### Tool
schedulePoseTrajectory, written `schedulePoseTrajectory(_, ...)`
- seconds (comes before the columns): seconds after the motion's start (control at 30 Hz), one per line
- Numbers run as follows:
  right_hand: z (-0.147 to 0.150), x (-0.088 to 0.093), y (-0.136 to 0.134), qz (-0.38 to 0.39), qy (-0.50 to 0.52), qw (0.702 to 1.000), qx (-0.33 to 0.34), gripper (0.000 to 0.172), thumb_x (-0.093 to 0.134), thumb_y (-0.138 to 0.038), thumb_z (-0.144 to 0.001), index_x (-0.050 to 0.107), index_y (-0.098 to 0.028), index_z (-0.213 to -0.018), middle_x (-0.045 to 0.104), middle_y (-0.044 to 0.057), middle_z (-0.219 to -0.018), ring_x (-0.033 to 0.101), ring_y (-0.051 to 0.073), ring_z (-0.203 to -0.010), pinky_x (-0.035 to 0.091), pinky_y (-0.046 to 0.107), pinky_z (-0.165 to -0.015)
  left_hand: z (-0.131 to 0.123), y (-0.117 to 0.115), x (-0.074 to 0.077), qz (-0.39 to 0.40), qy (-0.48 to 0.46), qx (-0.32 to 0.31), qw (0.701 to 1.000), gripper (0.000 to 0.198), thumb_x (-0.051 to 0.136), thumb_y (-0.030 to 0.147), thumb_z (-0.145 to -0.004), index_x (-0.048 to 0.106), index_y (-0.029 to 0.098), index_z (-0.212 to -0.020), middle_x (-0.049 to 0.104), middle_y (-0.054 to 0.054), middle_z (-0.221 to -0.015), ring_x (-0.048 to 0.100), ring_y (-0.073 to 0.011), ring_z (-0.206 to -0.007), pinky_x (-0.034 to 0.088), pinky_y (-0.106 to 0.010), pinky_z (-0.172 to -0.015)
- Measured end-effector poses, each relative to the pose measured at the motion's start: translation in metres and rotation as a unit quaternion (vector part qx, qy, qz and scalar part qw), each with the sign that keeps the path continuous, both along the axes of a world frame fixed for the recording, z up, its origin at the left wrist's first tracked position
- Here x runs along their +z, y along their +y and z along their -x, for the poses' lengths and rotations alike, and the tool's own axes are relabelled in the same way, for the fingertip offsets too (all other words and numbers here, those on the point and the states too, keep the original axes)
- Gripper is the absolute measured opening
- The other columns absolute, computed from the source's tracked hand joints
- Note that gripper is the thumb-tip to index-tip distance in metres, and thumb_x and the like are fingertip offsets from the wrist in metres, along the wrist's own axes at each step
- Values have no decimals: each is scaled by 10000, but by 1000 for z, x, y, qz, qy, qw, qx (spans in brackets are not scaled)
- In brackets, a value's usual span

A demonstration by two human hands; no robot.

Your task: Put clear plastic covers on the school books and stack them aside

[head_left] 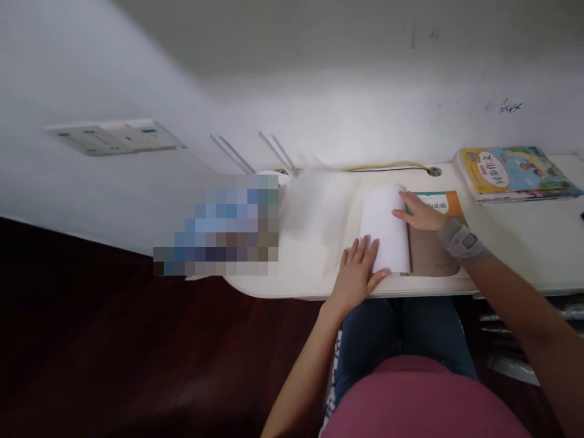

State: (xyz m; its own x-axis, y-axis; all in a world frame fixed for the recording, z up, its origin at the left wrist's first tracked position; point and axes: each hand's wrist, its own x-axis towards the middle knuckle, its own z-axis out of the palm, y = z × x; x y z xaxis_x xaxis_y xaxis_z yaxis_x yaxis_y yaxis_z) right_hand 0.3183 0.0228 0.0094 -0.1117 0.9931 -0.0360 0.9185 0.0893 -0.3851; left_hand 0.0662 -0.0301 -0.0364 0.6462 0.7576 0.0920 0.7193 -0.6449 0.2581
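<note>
A white sheet (385, 231), curved over along its right side, lies across the left part of a textbook (435, 246). The book's cover is brownish, with green and orange at the top. My left hand (358, 267) rests on the lower left edge of the sheet, fingers spread flat. Over the book's upper part reaches my right hand (420, 211), its fingertips touching the sheet's right edge with thumb and forefinger apart. A translucent plastic sheet (314, 213) lies to the left of the white one.
A stack of books (515, 173) stands at the right on the white desk (511, 243). A blurred-out bluish item (223, 225) is at the left end. A yellow cable (387, 164) runs along the wall to a hole, and a socket panel (118, 137) is on the left wall.
</note>
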Motion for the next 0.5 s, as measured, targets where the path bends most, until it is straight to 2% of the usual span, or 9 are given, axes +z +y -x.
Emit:
schedulePoseTrajectory(0.13, -19, 31, 18, -16, -2, 995, 99, 632, 446, -551, -886, 442, -138, -1365, 465, 144, -1415, 394, 284, -1331, 291, 433, -1114, 0, -2, -4, -34, 9, -56, 998, 668, 438, 522, -903, 274, 219, -1475, 240, -136, -1546, 157, -298, -1437, 210, -529, -1126)
schedulePoseTrajectory(0.2, -28, 35, 25, -61, 6, 994, 88, 604, 439, -540, -893, 468, -140, -1345, 486, 135, -1398, 429, 271, -1302, 306, 423, -1104, -6, -5, -7, -58, 18, -71, 996, 592, 412, 455, -933, 290, 235, -1469, 257, -117, -1543, 158, -285, -1439, 194, -528, -1134)
schedulePoseTrajectory(0.27, -26, 22, 35, -117, 27, 993, 21, 597, 406, -519, -911, 445, -128, -1361, 471, 145, -1408, 418, 270, -1308, 321, 436, -1092, -14, -7, -7, -83, 24, -73, 994, 562, 399, 398, -947, 287, 229, -1471, 249, -112, -1546, 156, -288, -1438, 196, -528, -1136)
schedulePoseTrajectory(0.33, -14, -5, 44, -151, 50, 985, -65, 591, 367, -488, -928, 414, -106, -1377, 468, 169, -1404, 404, 273, -1318, 330, 456, -1082, -24, -8, -4, -114, 27, -87, 989, 552, 417, 339, -942, 297, 222, -1468, 236, -114, -1550, 151, -308, -1437, 202, -539, -1132)
schedulePoseTrajectory(0.4, 2, -35, 50, -134, 75, 979, -134, 607, 343, -474, -934, 384, -74, -1389, 468, 199, -1397, 421, 269, -1309, 339, 460, -1077, -32, -8, 1, -147, 32, -118, 982, 534, 434, 263, -928, 333, 227, -1451, 251, -113, -1546, 158, -321, -1433, 203, -563, -1125)
schedulePoseTrajectory(0.5, 16, -66, 52, -135, 86, 974, -161, 600, 354, -478, -925, 373, -118, -1405, 404, 170, -1459, 343, 266, -1368, 290, 495, -1103, -42, -10, 4, -186, 54, -166, 967, 489, 421, 196, -924, 400, 228, -1412, 332, -104, -1515, 222, -301, -1420, 231, -579, -1110)
